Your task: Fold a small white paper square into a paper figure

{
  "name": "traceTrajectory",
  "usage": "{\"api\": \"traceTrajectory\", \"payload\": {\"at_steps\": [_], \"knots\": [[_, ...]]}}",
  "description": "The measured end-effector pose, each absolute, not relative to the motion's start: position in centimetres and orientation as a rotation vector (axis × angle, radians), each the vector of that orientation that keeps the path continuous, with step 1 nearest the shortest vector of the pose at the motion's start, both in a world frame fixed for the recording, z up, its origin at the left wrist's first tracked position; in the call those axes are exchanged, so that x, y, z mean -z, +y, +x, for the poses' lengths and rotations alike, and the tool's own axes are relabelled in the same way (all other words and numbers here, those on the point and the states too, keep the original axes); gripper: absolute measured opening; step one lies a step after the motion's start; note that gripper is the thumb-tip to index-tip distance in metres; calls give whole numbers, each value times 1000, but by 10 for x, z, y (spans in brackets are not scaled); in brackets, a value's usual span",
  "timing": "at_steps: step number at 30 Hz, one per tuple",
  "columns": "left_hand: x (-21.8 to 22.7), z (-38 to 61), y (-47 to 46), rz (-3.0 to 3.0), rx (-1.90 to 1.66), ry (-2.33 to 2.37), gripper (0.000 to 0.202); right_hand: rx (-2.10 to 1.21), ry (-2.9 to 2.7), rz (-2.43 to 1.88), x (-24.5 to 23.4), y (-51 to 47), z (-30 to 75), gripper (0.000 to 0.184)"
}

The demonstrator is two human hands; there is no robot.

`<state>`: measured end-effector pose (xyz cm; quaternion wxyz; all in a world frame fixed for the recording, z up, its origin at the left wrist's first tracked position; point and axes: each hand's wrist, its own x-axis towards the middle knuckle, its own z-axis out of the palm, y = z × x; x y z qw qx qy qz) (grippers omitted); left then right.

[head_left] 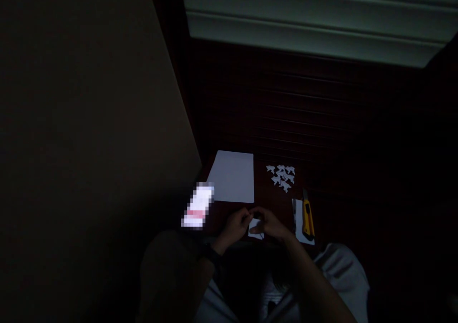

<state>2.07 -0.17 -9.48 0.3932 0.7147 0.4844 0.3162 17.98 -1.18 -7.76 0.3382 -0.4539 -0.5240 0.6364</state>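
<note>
In dim light a small piece of white paper [255, 232] sits between my hands near the table's front edge. My left hand [235, 226] is closed, its fingertips at the paper's upper left edge. My right hand [271, 225] curls over the paper from the right, thumb across its face and fingers bent at its top. The two hands' fingertips meet above the paper. Fine detail of the grip is lost in the dark.
A large white sheet [232, 177] lies at the back left, with a lit, blurred phone screen [198, 206] beside it. Several small folded paper pieces [282, 176] are heaped at the back right. A yellow box cutter [307, 218] rests on a white paper strip [298, 225].
</note>
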Motion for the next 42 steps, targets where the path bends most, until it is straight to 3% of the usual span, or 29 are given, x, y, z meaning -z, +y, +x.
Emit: {"api": "traceTrajectory", "payload": {"at_steps": [19,26,35,42], "knots": [[90,17,-3,1784,-769,1166,29,-1607,-1468,-1216,82,-12,183,45],[87,17,-5,1830,-764,1087,31,-1802,-1424,-1071,85,-9,182,49],[95,16,2,1386,-846,1215,40,-1559,-1363,-1024,89,-16,184,61],[97,16,2,1257,-927,1125,39,-1470,-1387,-1076,92,-17,183,34]]}}
